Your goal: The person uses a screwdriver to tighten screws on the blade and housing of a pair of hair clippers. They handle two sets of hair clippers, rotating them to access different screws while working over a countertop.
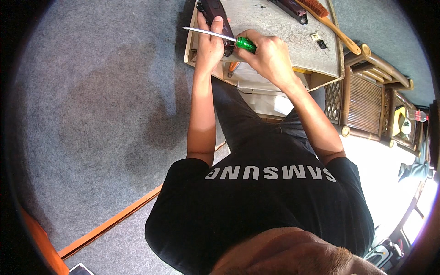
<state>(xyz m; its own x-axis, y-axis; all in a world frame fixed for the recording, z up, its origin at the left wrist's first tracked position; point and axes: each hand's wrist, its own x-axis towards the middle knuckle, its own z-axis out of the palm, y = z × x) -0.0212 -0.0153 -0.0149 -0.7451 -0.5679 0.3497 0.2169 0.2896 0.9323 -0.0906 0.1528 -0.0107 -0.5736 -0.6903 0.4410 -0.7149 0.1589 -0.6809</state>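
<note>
The right hand point(270, 57) is clenched around one green-handled screwdriver point(220, 35), its shaft pointing left across the left hand point(210, 43). The left hand grips one dark maroon hair clipper point(215, 11) at the near left edge of the small table point(284, 32). Farther right lie a second dark clipper point(293, 9), cut off by the frame, one wooden brush point(330, 20) and two small parts point(319, 40), hard to identify.

1. The dark maroon device point(215, 11) at 12 o'clock is cut off by the top edge; the left hand point(210, 43) covers its lower part.
2. The screwdriver point(220, 35) has its green handle partly buried in the right hand point(270, 57).
3. The brush point(327, 20) at 1 o'clock loses its bristle end past the top edge.
4. Two small parts point(319, 40) beside the brush are too small to identify.
</note>
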